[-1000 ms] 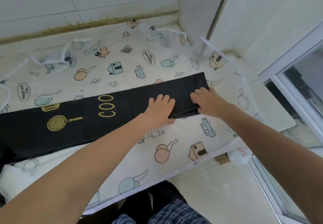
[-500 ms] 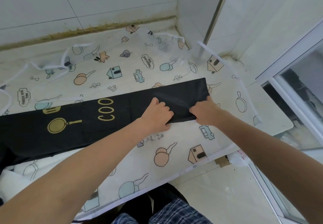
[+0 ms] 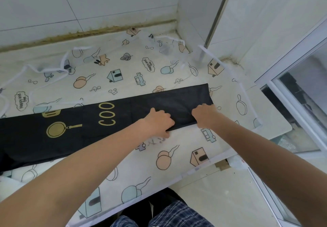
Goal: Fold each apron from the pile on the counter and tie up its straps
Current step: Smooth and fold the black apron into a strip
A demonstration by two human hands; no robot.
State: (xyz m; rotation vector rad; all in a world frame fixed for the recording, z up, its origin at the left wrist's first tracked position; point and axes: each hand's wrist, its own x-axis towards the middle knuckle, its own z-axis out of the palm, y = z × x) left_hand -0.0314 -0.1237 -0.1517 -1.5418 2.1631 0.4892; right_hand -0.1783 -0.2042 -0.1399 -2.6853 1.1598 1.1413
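Observation:
A black apron (image 3: pixel 123 117) with gold pan print and letters "COO" lies folded into a long strip across the counter. Under it lies a see-through apron (image 3: pixel 109 71) printed with houses and cartoon shapes, its white straps (image 3: pixel 47 69) loose at the back. My left hand (image 3: pixel 159 122) grips the strip's near edge close to its right end, fingers curled round the fabric. My right hand (image 3: pixel 205 116) pinches the same near edge at the right corner.
A tiled wall (image 3: pixel 88 5) runs behind the counter, with a corner column (image 3: pixel 200 14) at the back right. A window frame (image 3: pixel 300 78) stands at the right. The counter's front edge (image 3: pixel 203 168) drops to the floor. My checked trousers (image 3: pixel 168 216) show below.
Both hands went from lying flat on the strip's right end to curling round its near edge. The near edge is lifted a little.

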